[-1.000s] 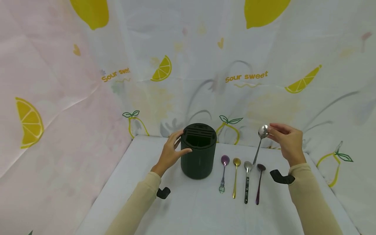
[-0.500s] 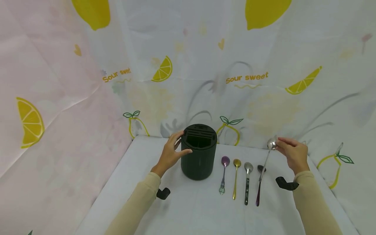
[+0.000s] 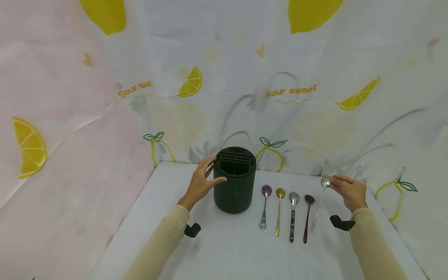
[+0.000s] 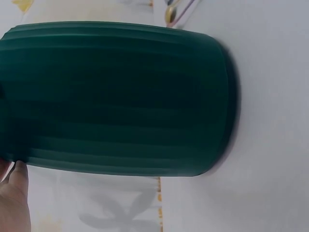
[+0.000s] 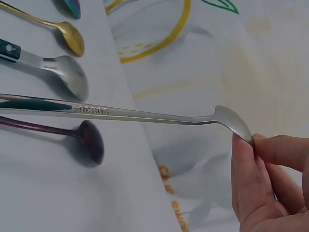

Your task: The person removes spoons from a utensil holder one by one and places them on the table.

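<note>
A dark green utensil holder (image 3: 233, 190) with a slotted black lid (image 3: 236, 156) stands upright on the table. My left hand (image 3: 200, 182) holds its left side near the top, thumb on the front; in the left wrist view its ribbed wall (image 4: 120, 101) hides most of that hand. My right hand (image 3: 351, 192) pinches the bowl of a silver spoon (image 5: 159, 116), whose handle slants down toward the table, right of a dark purplish spoon (image 3: 308, 212). Left of that lie a silver spoon with a black speckled handle (image 3: 292, 216), a gold spoon (image 3: 279, 210) and a purple spoon (image 3: 265, 206).
The white table (image 3: 224, 249) backs onto a lemon-print cloth (image 3: 231, 77), which also hangs at the left and right sides. Black wrist-worn pieces sit on both beige sleeves (image 3: 374, 241).
My right hand has moved right and down with the silver spoon, from above the row of spoons to the right of the dark one. The left hand and the holder stay put.
</note>
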The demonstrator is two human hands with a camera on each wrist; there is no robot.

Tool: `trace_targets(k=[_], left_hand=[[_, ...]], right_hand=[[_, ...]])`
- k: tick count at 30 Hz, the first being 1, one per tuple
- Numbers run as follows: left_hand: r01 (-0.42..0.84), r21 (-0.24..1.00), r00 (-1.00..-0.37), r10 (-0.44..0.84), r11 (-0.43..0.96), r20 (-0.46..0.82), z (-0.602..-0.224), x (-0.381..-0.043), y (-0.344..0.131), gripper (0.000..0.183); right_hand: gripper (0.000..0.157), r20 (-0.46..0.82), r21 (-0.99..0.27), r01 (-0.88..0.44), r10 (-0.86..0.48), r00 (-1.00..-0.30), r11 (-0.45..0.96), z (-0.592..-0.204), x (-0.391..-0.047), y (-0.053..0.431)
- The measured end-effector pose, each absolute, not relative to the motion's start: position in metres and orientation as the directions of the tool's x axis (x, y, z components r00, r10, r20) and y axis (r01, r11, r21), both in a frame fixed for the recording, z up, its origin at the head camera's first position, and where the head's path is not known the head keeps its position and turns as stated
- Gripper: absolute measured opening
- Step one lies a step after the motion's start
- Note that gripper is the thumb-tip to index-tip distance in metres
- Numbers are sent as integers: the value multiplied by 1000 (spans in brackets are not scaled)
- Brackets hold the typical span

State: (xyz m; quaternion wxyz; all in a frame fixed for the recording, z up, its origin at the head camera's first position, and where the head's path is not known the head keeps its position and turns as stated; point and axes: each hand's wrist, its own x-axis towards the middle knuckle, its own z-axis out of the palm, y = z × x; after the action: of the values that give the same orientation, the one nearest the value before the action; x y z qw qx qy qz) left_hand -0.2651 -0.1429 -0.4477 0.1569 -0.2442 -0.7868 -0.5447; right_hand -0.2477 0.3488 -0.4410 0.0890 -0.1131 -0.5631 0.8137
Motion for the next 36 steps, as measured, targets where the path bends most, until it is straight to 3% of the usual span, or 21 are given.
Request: trace_targets(k=[17, 25, 36], left_hand=[[551, 779, -834, 222, 299, 505, -448, -265, -142, 83], [561, 774, -827, 239, 293, 509, -422, -244, -139, 79], [566, 774, -823, 240, 283, 514, -419, -242, -137, 79]], right_hand=[[32, -348, -901, 247, 258, -901, -356, -479, -239, 365], [33, -393, -898, 292, 301, -869, -329, -497, -235, 368], [31, -396, -905, 301, 335, -855, -302, -508, -235, 369]])
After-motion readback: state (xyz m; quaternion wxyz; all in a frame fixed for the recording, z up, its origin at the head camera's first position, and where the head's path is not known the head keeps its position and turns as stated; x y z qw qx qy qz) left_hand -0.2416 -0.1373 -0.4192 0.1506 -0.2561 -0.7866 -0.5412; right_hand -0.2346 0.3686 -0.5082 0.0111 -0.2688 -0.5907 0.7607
